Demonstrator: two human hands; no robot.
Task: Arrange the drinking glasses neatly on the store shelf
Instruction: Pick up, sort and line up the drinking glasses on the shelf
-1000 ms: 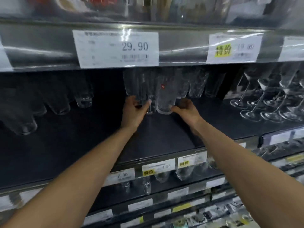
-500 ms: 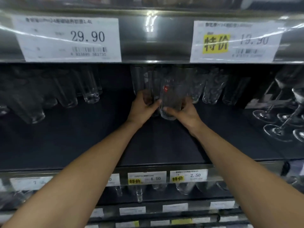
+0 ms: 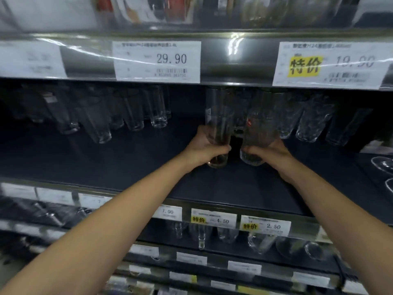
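Both my arms reach into the dark middle shelf (image 3: 127, 167). My left hand (image 3: 202, 149) grips a tall clear glass (image 3: 219, 120) near its base. My right hand (image 3: 270, 152) grips a second tall clear glass (image 3: 259, 128) that carries a small red sticker. The two glasses stand side by side with a narrow gap between them, near the middle of the shelf. More clear glasses (image 3: 310, 122) stand behind them to the right, and their tops are hidden by the shelf edge above.
A row of tall clear glasses (image 3: 131, 111) stands at the back left. Stemmed glass bases (image 3: 382, 165) show at the far right. Price labels (image 3: 157, 60) run along the shelf edge above, and lower shelves (image 3: 234, 237) hold more glassware.
Both hands have drawn the two glasses forward, toward the shelf front, and now close round their lower parts. The view has shifted.
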